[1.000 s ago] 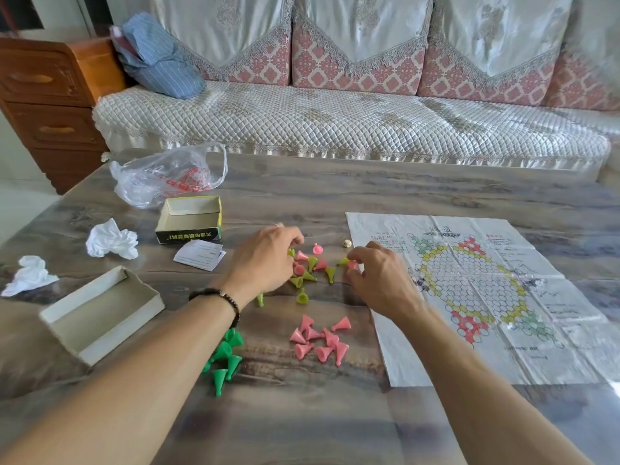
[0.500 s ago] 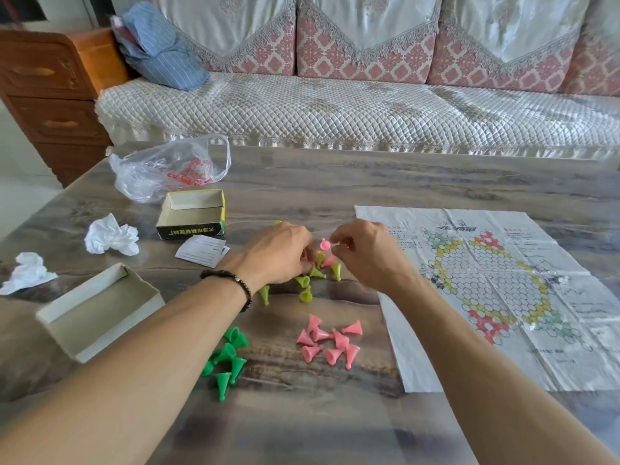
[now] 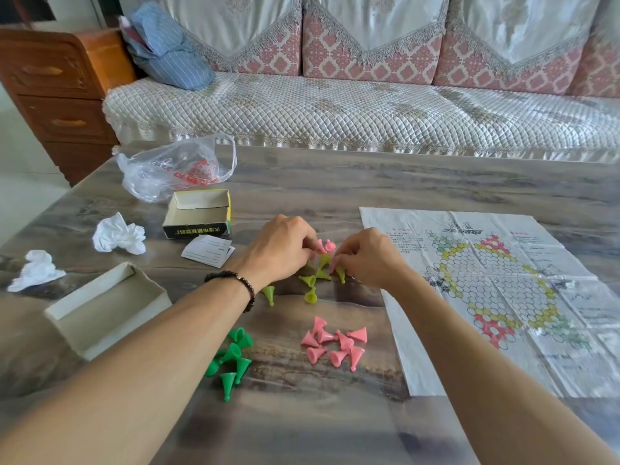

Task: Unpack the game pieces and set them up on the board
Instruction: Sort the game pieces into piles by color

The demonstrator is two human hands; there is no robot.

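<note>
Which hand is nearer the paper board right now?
Right. The right hand sits at the paper board's left edge; the left hand is farther left, beyond the yellow-green pieces.

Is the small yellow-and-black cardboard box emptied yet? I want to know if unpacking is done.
Empty as far as visible: the small yellow-and-black cardboard box sits open-topped, showing only bare pale inner walls, though its floor is partly hidden.
</note>
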